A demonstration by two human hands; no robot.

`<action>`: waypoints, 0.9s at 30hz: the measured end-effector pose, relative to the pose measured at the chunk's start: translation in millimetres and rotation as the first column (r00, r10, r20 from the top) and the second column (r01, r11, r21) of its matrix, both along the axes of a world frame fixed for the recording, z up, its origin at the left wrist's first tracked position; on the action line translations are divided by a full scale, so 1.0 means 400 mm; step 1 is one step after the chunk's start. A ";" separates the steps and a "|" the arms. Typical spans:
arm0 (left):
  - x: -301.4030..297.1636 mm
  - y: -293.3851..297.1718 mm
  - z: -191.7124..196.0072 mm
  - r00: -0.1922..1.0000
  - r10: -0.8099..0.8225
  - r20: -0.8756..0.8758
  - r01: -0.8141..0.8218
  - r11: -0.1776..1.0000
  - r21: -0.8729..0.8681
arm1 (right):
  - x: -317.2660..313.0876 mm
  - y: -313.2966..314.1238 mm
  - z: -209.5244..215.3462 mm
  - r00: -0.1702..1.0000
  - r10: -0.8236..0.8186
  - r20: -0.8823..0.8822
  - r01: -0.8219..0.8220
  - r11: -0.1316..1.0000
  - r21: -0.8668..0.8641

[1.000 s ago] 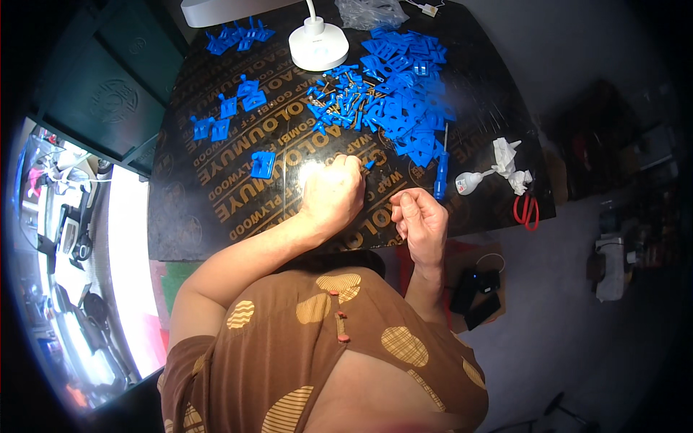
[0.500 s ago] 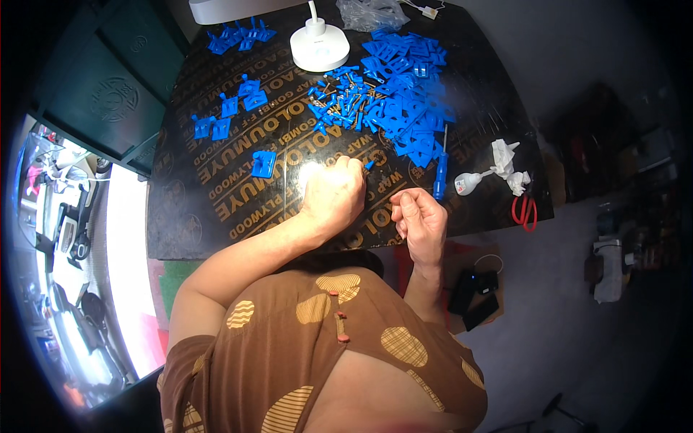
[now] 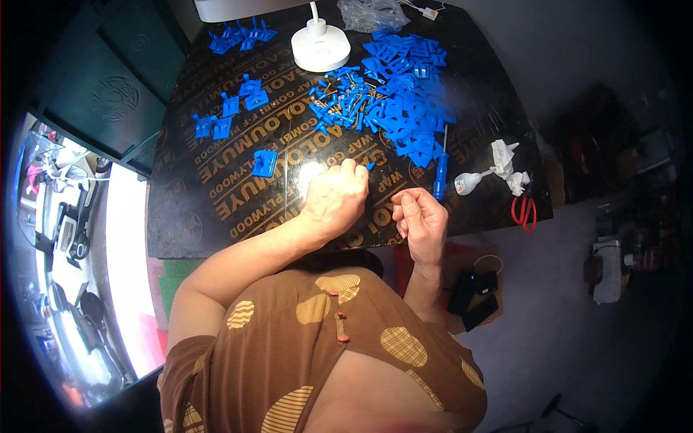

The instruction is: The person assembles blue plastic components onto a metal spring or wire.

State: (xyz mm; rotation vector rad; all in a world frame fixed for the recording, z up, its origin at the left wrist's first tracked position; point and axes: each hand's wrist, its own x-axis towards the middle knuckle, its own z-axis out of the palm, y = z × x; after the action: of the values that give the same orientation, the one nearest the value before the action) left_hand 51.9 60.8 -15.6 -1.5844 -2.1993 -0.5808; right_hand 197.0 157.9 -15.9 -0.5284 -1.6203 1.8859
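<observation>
My left hand [image 3: 336, 198] is closed above the dark printed board of the table, its knuckles turned up. The tip of a small blue plastic piece [image 3: 371, 166] pokes out past its fingers; the rest is hidden. Close by on the right, my right hand [image 3: 421, 220] is curled, thumb pressed to the fingers. Whatever it pinches, if anything, cannot be made out. To the left of my hands stands one blue plastic part with an upright piece [image 3: 264, 164]. Beyond them lies a heap of small blue-headed screw-like pieces [image 3: 345, 101], touching a pile of flat blue plates [image 3: 411, 101].
A blue-handled screwdriver [image 3: 440, 177], a small white bottle [image 3: 468, 183], crumpled white tissue [image 3: 503, 155] and red-handled scissors [image 3: 524, 214] lie at right. Finished-looking blue parts [image 3: 229, 105] stand at left. A white lamp base [image 3: 320, 49] and clear plastic bag [image 3: 372, 14] are at the back.
My left hand has turned slightly and shifted a little to the right. My right hand stays nearly where it was.
</observation>
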 end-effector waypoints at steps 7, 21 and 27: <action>0.000 -0.002 -0.001 1.000 -0.004 -0.024 0.005 1.000 0.006 | 0.001 0.000 -0.002 1.000 -0.001 -0.012 0.001 1.000 -0.011; -0.012 -0.002 -0.009 0.988 -0.069 0.140 0.061 0.997 0.056 | -0.005 -0.001 0.001 1.000 -0.002 0.013 0.002 1.000 -0.022; -0.019 -0.009 -0.001 0.931 -0.110 0.347 0.051 0.983 0.175 | -0.008 0.000 0.002 0.999 -0.001 0.032 0.001 1.000 -0.023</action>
State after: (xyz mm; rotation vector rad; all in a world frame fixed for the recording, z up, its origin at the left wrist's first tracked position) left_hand 44.4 57.0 -15.9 -1.5885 -2.2685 -1.1231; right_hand 193.6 157.9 -15.3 -0.5720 -1.6204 1.9063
